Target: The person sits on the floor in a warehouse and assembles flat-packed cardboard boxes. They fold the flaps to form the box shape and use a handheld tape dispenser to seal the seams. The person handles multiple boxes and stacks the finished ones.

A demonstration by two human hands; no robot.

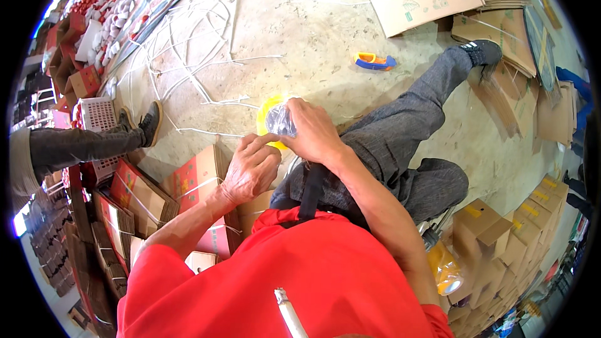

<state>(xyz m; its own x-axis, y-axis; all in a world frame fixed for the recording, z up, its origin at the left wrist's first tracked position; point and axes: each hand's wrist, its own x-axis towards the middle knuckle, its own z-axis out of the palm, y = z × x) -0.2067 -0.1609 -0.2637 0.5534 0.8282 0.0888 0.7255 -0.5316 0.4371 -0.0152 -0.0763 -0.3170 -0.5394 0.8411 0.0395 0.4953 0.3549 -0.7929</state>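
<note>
Holding a glossy, round yellow roll (pixel 263 116), right hand (pixel 315 130) beside left hand (pixel 252 166)

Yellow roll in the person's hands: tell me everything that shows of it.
The yellow roll is a bright, glossy ring, plastic by its look, around a greyish middle where crumpled, clear-looking film catches the light. One round face is turned toward the camera. The right hand grips its right side, covering part of it; the left hand touches its lower edge. It shows against the pale floor.

Bare forearms (pixel 375 197) angled inward, left grip (pixel 253 166) curled, right grip (pixel 313 129) curved beside it
</note>
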